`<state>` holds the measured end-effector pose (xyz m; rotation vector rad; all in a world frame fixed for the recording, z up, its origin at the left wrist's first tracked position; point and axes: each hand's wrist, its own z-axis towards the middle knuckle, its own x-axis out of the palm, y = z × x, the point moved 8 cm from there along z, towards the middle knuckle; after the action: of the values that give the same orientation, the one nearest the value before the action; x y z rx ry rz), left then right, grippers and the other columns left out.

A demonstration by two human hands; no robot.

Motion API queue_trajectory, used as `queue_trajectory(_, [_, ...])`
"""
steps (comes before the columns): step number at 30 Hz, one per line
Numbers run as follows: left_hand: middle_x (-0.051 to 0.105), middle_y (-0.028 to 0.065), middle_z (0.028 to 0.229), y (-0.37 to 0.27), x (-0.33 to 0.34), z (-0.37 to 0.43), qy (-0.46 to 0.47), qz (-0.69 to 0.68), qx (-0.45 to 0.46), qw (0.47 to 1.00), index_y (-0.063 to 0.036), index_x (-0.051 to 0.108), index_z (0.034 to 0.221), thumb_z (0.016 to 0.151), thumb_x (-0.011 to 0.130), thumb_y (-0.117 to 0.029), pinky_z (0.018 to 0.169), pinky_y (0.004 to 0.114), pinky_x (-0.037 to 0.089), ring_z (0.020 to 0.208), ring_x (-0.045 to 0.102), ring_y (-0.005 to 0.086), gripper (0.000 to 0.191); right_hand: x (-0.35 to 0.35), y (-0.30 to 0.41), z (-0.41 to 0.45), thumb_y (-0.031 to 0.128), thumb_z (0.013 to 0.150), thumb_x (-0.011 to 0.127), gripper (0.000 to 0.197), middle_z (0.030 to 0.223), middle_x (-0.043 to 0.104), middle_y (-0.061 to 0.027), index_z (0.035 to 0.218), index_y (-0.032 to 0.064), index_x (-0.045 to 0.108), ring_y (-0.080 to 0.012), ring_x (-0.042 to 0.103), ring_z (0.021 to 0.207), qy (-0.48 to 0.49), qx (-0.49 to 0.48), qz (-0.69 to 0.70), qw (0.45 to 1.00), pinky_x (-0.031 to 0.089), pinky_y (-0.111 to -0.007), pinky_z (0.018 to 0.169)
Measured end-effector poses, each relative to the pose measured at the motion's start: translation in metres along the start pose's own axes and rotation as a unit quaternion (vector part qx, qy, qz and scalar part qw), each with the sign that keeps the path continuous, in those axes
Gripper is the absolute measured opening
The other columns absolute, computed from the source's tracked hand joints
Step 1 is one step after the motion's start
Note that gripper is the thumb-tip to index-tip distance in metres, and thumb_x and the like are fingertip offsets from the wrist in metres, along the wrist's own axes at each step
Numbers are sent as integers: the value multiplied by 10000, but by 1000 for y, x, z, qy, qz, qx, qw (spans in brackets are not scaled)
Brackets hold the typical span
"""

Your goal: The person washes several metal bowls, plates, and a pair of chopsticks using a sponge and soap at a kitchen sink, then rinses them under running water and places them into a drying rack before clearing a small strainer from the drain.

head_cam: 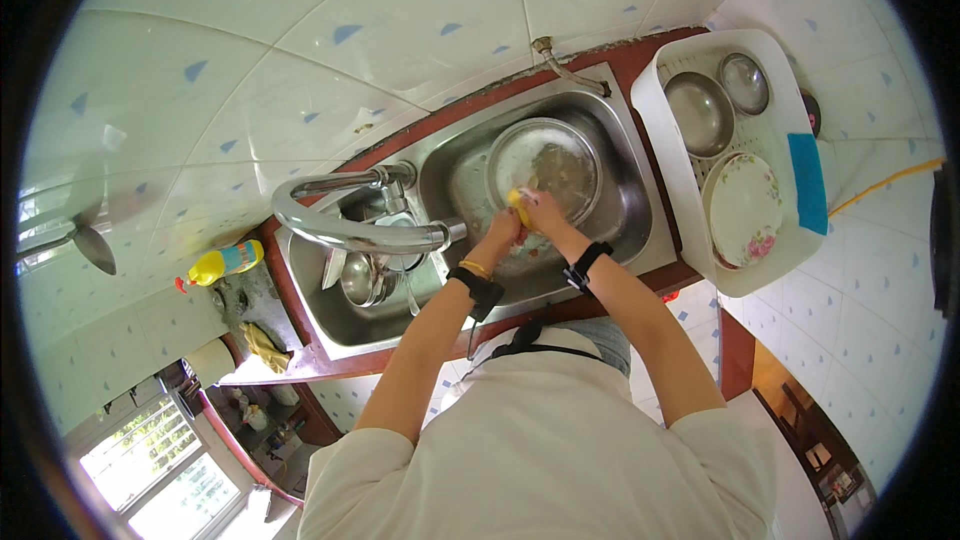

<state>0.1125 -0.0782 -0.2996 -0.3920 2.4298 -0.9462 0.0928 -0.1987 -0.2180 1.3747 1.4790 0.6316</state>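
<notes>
Both hands meet over the right basin of a stainless steel double sink (637, 221). My right hand (546, 213) holds a yellow sponge or cloth (518, 208) at the near edge of a round metal pan or basin (555, 165), which has murky, wet contents. My left hand (505, 231) is closed beside the yellow piece, its fingers partly hidden; whether it grips the same piece cannot be told. Bits of food waste (534, 246) lie on the basin floor below the hands.
The chrome faucet (360, 232) arches over the left basin, where metal bowls (360, 279) and utensils lie. At the right, a white plastic dish rack (780, 277) holds metal bowls (699, 114) and floral plates (746, 210). A yellow detergent bottle (225, 264) and crumpled cloth (264, 347) are at the left.
</notes>
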Motion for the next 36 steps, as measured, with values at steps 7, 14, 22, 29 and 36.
queue_trajectory(7, [325, -35, 507, -106, 26, -89, 100, -343, -157, 921, -114, 419, 806, 904, 383, -315, 335, 237, 210, 377, 292, 77, 227, -53, 2, -16, 115, 692, 617, 286, 903, 600, -174, 965, 34, 589, -317, 554, 880, -37, -67, -4, 997, 432, -369, 775])
queue_trajectory(14, [327, -41, 544, -125, 8, -130, 53, -361, -144, 920, -137, 411, 805, 893, 408, -317, 341, 210, 189, 383, 272, 66, 200, -62, 64, -38, -19, 684, 526, 263, 923, 502, -226, 933, 51, 482, -387, 528, 813, -139, -153, -211, 956, 418, -452, 666])
queue_trajectory(22, [318, -39, 559, -128, 9, -137, 90, -443, -139, 881, -85, 437, 833, 900, 386, -416, 339, 197, 179, 381, 251, 46, 342, -80, 55, -30, -33, 698, 533, 378, 915, 484, -259, 1030, 78, 392, -429, 506, 819, -182, -125, -114, 969, 416, -473, 661])
queue_trajectory(29, [277, -67, 532, -95, -9, -126, 44, -459, -137, 877, -106, 456, 771, 890, 376, -461, 329, 197, 155, 377, 232, 49, 383, -98, -8, 4, 2, 761, 536, 384, 836, 557, -260, 1101, 19, 360, -415, 554, 762, -207, 54, 32, 976, 414, -450, 623])
queue_trajectory(36, [407, 7, 608, -80, -43, -100, -98, -76, -56, 991, -125, 474, 785, 885, 400, -301, 405, 262, 287, 469, 394, 154, 215, -91, -50, 35, 79, 788, 491, 405, 1030, 525, -269, 1188, 26, 445, -385, 490, 979, -242, 67, -215, 944, 380, -441, 875])
